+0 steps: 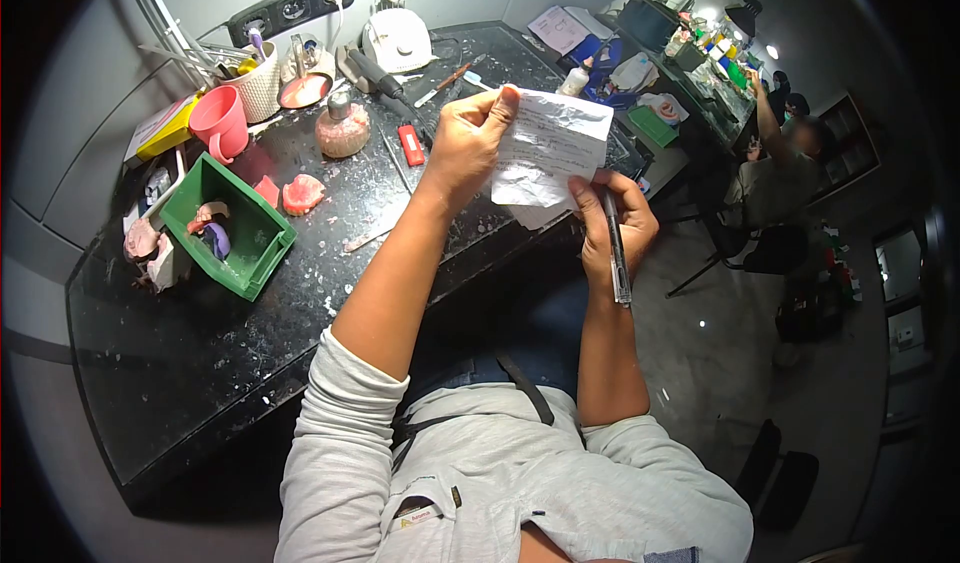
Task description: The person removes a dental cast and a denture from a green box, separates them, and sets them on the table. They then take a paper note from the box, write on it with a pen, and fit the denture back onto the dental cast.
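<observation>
A creased white paper [550, 148] with handwriting is held up between both hands, above the front edge of the black workbench [330, 313]. My left hand [478, 141] pinches its upper left corner between thumb and fingers. At the lower right edge, my right hand [615, 225] grips the paper and also holds a dark pen [617, 253], which points downward. Left of my left hand, a red object [411, 146] lies on the bench near a glass jar with a metal top [342, 128].
A green bin [255, 238] with dental pieces, a pink mug [219, 121], a white basket of tools [262, 88], a pink piece [303, 194] and a white device [397, 41] are on the bench. Another person [780, 168] sits at the upper right.
</observation>
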The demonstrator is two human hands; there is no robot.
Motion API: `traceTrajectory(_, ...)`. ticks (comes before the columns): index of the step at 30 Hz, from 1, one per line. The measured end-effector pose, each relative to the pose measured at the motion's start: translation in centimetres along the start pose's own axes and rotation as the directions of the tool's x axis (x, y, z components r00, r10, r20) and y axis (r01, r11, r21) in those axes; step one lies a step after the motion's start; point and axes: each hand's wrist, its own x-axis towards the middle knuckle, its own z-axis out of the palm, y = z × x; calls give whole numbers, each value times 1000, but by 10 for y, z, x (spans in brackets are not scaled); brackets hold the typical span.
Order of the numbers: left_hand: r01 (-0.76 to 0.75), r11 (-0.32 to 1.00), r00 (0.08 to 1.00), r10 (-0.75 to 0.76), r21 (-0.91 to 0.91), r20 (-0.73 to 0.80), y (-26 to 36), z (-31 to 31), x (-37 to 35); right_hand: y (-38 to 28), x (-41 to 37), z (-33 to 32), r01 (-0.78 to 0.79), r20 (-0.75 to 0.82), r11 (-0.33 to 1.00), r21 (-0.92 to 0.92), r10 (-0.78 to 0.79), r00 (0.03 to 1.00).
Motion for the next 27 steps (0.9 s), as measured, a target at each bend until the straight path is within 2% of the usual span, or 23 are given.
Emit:
traceTrajectory(23,40,999,999,-41,-37,-29,0,2,0,-5,1,0,20,21,999,-38,-19,1000)
traceTrajectory(27,7,1000,1000,-7,4,-20,-1,0,1,-4,2,0,25,23,999,-31,-25,999)
